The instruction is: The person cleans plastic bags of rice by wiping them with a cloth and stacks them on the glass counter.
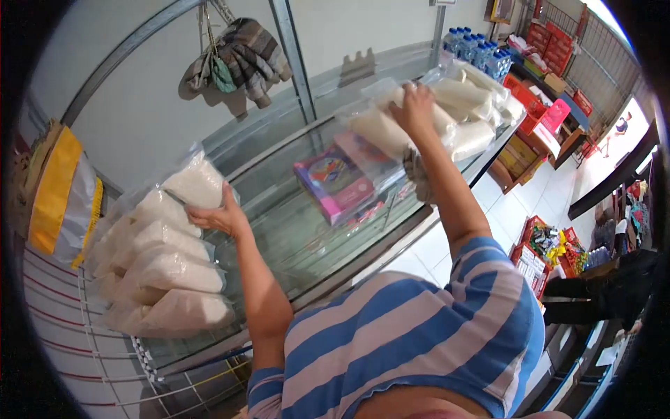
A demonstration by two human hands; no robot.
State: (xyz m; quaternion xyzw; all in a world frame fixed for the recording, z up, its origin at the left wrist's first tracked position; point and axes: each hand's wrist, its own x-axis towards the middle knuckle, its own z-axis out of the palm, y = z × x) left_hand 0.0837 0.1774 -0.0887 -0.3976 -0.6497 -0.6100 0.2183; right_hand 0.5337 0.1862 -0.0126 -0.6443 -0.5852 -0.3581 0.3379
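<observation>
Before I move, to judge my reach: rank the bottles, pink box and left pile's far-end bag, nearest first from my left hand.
1. Far-end bag: left side, against your left hand
2. Pink box: middle
3. Bottles: off to the far right

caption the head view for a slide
Left hand and right hand on white-filled clear plastic bags along a glass counter

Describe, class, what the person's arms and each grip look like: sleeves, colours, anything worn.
The left sleeve and right sleeve are short, with broad blue and pale stripes, leaving both forearms uncovered. The left grip and right grip wear no gloves; small rings cannot be ruled out.
</observation>
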